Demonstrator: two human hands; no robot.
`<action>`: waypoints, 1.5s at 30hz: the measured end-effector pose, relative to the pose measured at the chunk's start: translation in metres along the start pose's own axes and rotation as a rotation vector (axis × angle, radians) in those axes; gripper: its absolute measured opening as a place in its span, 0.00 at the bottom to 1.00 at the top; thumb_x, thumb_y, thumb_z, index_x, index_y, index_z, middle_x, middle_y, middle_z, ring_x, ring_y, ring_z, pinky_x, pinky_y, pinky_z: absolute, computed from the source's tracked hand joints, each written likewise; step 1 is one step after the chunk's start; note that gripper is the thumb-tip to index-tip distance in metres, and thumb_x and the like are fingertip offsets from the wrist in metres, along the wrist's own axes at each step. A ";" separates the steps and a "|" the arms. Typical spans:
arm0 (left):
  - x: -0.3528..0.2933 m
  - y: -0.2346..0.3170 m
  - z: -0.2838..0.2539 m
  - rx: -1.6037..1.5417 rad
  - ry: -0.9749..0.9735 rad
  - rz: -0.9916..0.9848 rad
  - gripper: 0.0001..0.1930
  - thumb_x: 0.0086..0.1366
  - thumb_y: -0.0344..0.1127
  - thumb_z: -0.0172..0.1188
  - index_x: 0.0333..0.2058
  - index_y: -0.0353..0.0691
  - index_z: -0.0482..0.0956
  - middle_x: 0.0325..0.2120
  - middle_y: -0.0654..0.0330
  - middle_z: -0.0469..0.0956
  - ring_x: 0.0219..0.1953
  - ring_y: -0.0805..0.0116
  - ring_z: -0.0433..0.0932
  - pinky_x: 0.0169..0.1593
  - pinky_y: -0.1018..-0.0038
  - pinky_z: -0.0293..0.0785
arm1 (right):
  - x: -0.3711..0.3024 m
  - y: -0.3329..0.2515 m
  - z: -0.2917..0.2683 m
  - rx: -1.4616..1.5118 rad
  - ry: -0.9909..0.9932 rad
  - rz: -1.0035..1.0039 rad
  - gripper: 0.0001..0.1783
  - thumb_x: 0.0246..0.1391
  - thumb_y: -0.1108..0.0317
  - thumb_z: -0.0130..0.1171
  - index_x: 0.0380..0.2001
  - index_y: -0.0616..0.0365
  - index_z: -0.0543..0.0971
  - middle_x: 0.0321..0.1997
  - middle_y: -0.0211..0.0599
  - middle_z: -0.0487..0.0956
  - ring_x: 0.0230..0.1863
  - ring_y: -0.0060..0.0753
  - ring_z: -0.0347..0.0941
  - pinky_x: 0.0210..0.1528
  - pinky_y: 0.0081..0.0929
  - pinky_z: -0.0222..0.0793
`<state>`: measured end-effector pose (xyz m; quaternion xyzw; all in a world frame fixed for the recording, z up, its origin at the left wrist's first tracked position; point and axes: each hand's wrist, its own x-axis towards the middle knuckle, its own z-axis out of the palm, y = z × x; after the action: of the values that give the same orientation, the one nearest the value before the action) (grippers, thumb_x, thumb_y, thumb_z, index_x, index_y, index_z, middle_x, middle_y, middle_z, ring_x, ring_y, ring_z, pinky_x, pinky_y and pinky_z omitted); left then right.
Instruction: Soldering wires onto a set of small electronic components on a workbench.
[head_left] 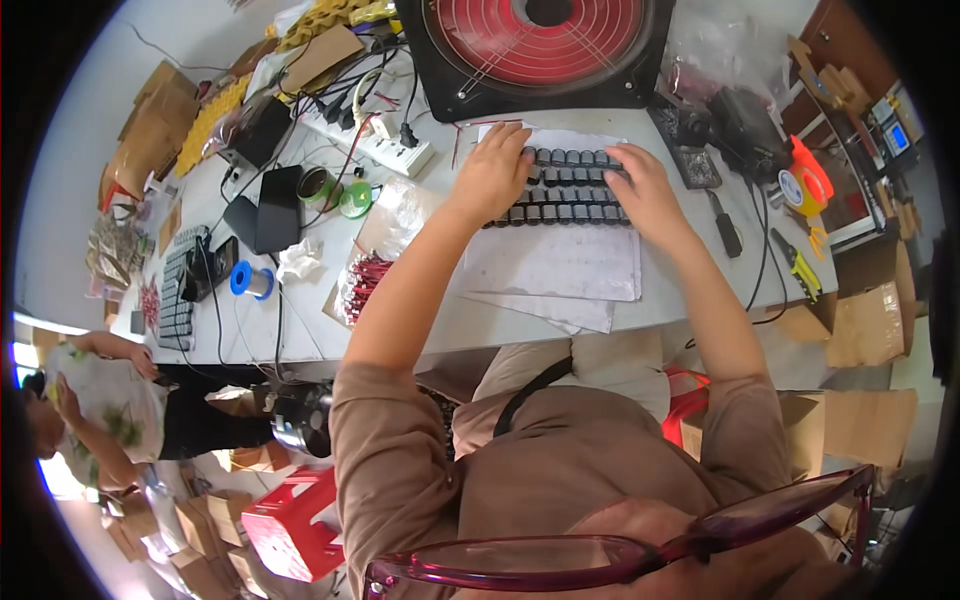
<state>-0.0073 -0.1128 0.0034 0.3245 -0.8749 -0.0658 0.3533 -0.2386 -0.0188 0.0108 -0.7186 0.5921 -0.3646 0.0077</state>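
Note:
Several rows of small dark blocks with grey tops (575,213) lie on white paper sheets (550,270) in front of me. My left hand (494,168) rests at the left end of the upper rows, fingers stretched out and fingertips against the end blocks. At the right end, my right hand (648,192) has its thumb and forefinger apart, both touching the end blocks. Neither hand visibly wraps round anything. Parts of the end blocks are hidden under my fingers.
A large black-framed fan (540,50) stands behind the blocks. Left are a power strip (390,150), red-wired parts (367,285), a blue wire spool (251,281) and a keyboard (177,300). Right lie pliers (797,266) and an orange tape dispenser (808,180). Another person (110,410) is at far left.

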 end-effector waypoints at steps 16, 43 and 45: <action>-0.017 0.037 -0.014 0.125 -0.193 -0.151 0.15 0.62 0.34 0.50 0.44 0.33 0.72 0.43 0.51 0.73 0.47 0.50 0.69 0.50 0.60 0.66 | -0.003 -0.002 -0.007 0.017 -0.249 0.052 0.19 0.58 0.66 0.49 0.53 0.54 0.70 0.56 0.44 0.67 0.59 0.47 0.59 0.61 0.36 0.56; -0.077 0.087 -0.078 -0.042 -0.093 -0.120 0.12 0.50 0.22 0.61 0.36 0.38 0.77 0.38 0.56 0.75 0.42 0.56 0.72 0.45 0.65 0.70 | -0.035 -0.018 -0.060 0.139 -0.234 0.065 0.09 0.49 0.72 0.57 0.37 0.56 0.78 0.41 0.36 0.73 0.47 0.40 0.66 0.49 0.31 0.63; -0.066 0.079 -0.073 -0.006 -0.093 -0.116 0.12 0.52 0.22 0.59 0.37 0.37 0.77 0.39 0.56 0.75 0.43 0.55 0.72 0.46 0.65 0.70 | -0.033 -0.014 -0.053 0.139 -0.238 0.063 0.10 0.50 0.73 0.56 0.37 0.56 0.78 0.40 0.35 0.73 0.47 0.39 0.67 0.48 0.30 0.63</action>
<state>0.0357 -0.0021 0.0470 0.3703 -0.8699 -0.1038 0.3088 -0.2561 0.0358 0.0395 -0.7357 0.5824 -0.3165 0.1392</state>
